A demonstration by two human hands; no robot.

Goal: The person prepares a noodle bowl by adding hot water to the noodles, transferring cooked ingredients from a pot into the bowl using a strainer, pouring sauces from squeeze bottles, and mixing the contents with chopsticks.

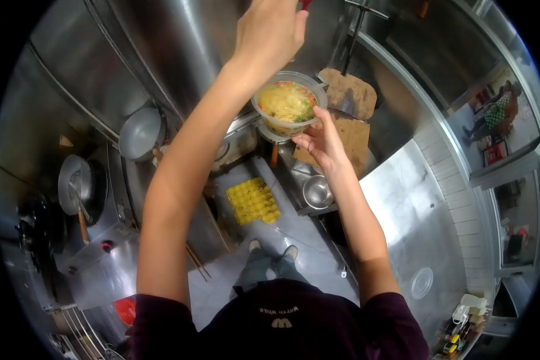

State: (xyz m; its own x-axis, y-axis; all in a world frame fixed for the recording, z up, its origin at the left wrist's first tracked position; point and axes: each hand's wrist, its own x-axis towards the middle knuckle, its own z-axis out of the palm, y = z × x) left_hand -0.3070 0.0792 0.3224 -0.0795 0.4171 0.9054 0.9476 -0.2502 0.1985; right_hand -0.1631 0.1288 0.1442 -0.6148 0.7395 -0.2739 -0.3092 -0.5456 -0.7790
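Holding noodle bowl [288, 103] in right hand [321, 141], shirt [280, 318] lettering mirrored, unreadable

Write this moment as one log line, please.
right hand: holds clear bowl of noodles | left hand: raised above bowl, gripping red item | yellow mat on floor below

Clear plastic bowl [289, 103]; shiny steel counter [414, 210]

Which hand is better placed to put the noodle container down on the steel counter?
Right, probably. The right hand already holds the noodle container from below, near the steel counter. The left hand is raised above it and grips a red item.
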